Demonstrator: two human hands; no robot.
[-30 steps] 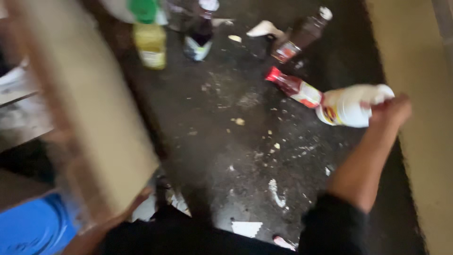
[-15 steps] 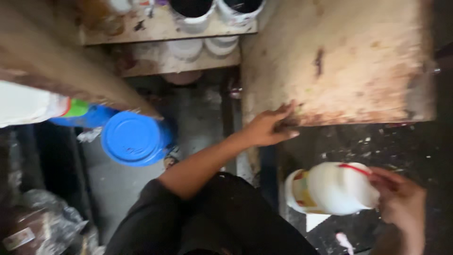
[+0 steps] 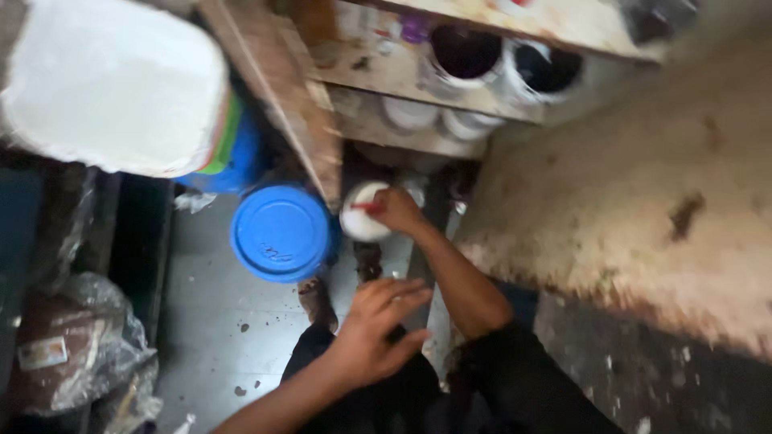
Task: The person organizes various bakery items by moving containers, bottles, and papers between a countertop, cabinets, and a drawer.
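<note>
The right hand (image 3: 398,210) reaches far forward and down, its fingers (image 3: 384,206) wrapped over the top of a white jug (image 3: 359,215) with a red cap or band. The jug sits low in the narrow gap beneath the wooden shelf (image 3: 402,76), just right of a blue round lid (image 3: 280,233) that covers a blue container on the grey floor (image 3: 209,321). What is inside the jug cannot be seen.

The left hand (image 3: 374,329) hovers nearer, over the person's dark trousers, with fingers (image 3: 402,291) spread loose and gripping nothing.

On the far shelf stand two white tubs (image 3: 503,64) with dark insides; whatever fills them is too dim to tell. Under them two more white containers (image 3: 438,119) show only their rims.

At upper left a large white container (image 3: 112,84) fills the corner, with green and blue ones behind it. Clear plastic bags (image 3: 76,345) of brown stuff lie at lower left. A worn, stained table (image 3: 635,217) spreads across the right.
</note>
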